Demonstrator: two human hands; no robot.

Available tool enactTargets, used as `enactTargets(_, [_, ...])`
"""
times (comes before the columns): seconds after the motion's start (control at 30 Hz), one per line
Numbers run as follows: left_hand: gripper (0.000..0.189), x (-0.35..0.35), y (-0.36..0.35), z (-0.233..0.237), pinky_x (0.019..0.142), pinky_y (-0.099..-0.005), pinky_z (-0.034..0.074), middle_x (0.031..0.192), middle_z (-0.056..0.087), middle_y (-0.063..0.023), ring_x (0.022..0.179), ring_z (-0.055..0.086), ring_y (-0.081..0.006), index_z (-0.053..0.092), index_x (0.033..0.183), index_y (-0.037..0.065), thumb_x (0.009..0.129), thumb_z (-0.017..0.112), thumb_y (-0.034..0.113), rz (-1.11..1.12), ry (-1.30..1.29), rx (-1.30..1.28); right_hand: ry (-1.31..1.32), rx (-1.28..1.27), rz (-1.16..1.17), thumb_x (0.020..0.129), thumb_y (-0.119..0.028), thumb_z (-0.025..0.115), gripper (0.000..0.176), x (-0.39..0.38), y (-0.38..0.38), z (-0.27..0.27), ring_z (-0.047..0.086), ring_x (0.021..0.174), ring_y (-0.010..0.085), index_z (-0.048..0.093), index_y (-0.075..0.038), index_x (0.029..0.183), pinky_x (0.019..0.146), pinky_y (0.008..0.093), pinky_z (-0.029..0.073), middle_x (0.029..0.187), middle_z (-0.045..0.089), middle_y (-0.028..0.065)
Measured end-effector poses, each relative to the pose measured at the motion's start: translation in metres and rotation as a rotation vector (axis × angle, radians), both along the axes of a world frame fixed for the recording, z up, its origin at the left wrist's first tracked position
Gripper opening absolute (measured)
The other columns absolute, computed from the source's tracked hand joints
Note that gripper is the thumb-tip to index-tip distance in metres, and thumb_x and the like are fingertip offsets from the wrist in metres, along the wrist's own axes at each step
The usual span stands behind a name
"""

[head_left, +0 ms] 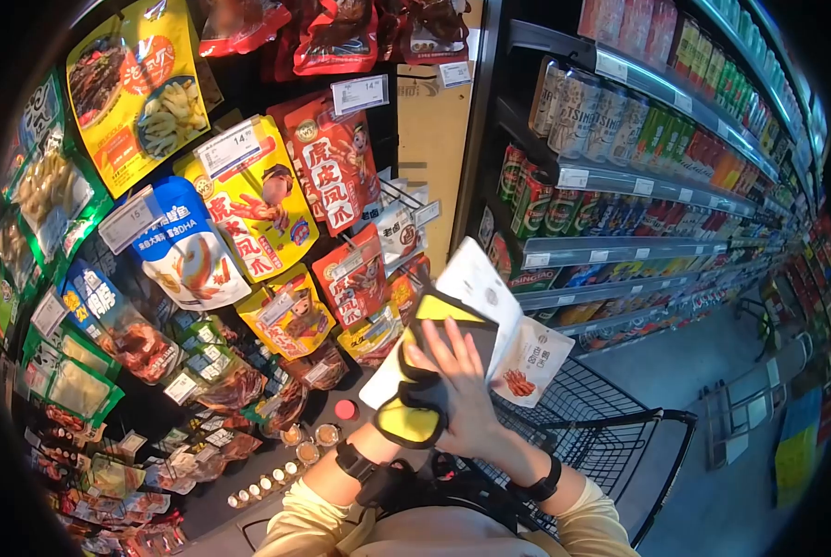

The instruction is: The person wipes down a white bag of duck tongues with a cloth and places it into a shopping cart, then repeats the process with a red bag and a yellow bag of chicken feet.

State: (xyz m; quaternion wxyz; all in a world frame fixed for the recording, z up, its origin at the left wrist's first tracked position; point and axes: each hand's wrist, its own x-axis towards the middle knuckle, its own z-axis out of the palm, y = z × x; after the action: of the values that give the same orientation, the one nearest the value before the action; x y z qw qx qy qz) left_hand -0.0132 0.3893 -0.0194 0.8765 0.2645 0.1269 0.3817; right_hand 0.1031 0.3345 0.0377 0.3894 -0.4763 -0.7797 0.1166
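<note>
My right hand (462,385) is seen from the back, its fingers stretched out flat on a yellow-and-black panelled piece (408,422) whose kind I cannot make out. Under that piece, my left forearm ends in a hand whose fingers are hidden. A pale pouch or sheet (482,283) sticks out above my right fingers, and its lower-left part shows beside the yellow panels. Just right of my right hand is a white snack pouch (533,362) with a reddish food picture; what supports it is hidden. Both wrists wear dark bands.
A black wire shopping cart (601,422) stands at the right, close to my body. Hanging snack bags (248,200) fill the rack on the left. Drink cans (587,121) line the shelves at the upper right. Small round jars (306,452) stand low near my left arm.
</note>
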Motion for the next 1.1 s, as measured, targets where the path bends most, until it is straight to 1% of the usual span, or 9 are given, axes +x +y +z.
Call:
enactTargets(0.03, [0.06,0.004,-0.003,0.001,0.112,-0.0371,0.031,0.145,0.041,-0.0127,0.132,0.041,-0.0234,0.032,0.146,0.004,0.099,0.035,0.042,-0.001,-0.002,-0.008,-0.102,-0.029,0.02,0.072,-0.036,0.063,0.084,0.005,0.004,0.005,0.014,0.144,0.04,0.034,-0.017,0.148,0.114,0.0537,0.007,0.157,0.02,0.0161])
enactTargets(0.17, [0.06,0.007,-0.001,-0.001,0.112,-0.0373,0.03,0.145,0.04,-0.0127,0.132,0.04,-0.0233,0.031,0.146,0.004,0.099,0.036,0.042,-0.02,-0.066,-0.085,0.072,0.018,-0.119,0.07,-0.021,0.064,0.051,0.029,0.019,-0.014,0.014,0.144,0.0427,0.061,-0.007,0.119,0.114,0.0536,0.014,0.155,0.021,0.0206])
enactTargets(0.27, [0.06,0.0,0.005,0.0,0.113,-0.0375,0.029,0.146,0.04,-0.0128,0.132,0.04,-0.0232,0.031,0.146,0.005,0.099,0.037,0.041,-0.132,-0.216,-0.234,0.224,-0.055,-0.107,0.084,-0.019,0.062,0.033,0.022,0.01,-0.069,0.016,0.142,0.0459,0.062,-0.002,0.113,0.115,0.0526,0.013,0.15,0.028,0.0261])
enactTargets(0.33, [0.055,0.007,0.005,-0.004,0.113,-0.0383,0.028,0.145,0.04,-0.0114,0.132,0.039,-0.0227,0.033,0.145,0.006,0.099,0.042,0.034,-0.281,-0.656,0.096,0.19,-0.036,-0.122,0.086,-0.028,0.062,0.064,0.002,-0.007,-0.058,0.008,0.144,0.0429,0.041,0.002,0.138,0.115,0.0526,0.009,0.151,0.025,0.027])
enactTargets(0.53, [0.054,0.022,-0.01,-0.013,0.112,-0.0392,0.03,0.144,0.041,-0.0118,0.131,0.04,-0.0234,0.032,0.145,0.007,0.099,0.041,0.034,0.032,-0.105,-0.038,-0.119,-0.083,0.052,0.071,-0.028,0.063,0.084,0.011,0.0,-0.013,0.014,0.144,0.0413,0.032,-0.008,0.147,0.113,0.0565,0.009,0.156,0.02,0.0185])
enactTargets(0.6, [0.054,0.02,-0.009,-0.014,0.111,-0.0395,0.031,0.143,0.042,-0.012,0.131,0.041,-0.0236,0.032,0.145,0.008,0.099,0.041,0.034,0.054,-0.101,-0.038,0.116,-0.103,-0.07,0.07,-0.019,0.064,0.059,0.017,0.01,-0.018,0.015,0.143,0.0428,0.055,-0.008,0.127,0.114,0.0553,0.012,0.155,0.021,0.0203])
enactTargets(0.7, [0.053,0.01,0.001,-0.013,0.111,-0.0399,0.032,0.142,0.042,-0.0122,0.13,0.041,-0.0239,0.032,0.145,0.008,0.1,0.04,0.034,0.043,-0.133,-0.059,0.29,-0.141,-0.061,0.075,-0.016,0.062,0.039,0.027,0.011,-0.066,0.012,0.143,0.0443,0.064,-0.003,0.111,0.114,0.0522,0.012,0.152,0.022,0.0274])
enactTargets(0.83, [0.053,-0.006,-0.003,-0.019,0.11,-0.0405,0.033,0.141,0.042,-0.0126,0.129,0.042,-0.0244,0.032,0.145,0.009,0.1,0.04,0.034,0.003,-0.114,-0.05,0.055,-0.071,-0.047,0.075,-0.033,0.071,0.093,-0.006,-0.02,-0.046,0.008,0.145,0.0411,0.022,-0.01,0.151,0.115,0.0531,0.01,0.156,0.012,0.0235])
enactTargets(1.1, [0.051,-0.006,-0.003,-0.02,0.108,-0.0416,0.036,0.14,0.043,-0.0132,0.128,0.044,-0.0253,0.031,0.145,0.01,0.101,0.039,0.034,-0.002,-0.053,0.032,-0.277,-0.012,0.235,0.054,-0.024,0.079,0.1,-0.007,-0.001,0.0,0.02,0.144,0.0344,0.037,-0.02,0.145,0.115,0.0545,0.01,0.154,0.026,0.012])
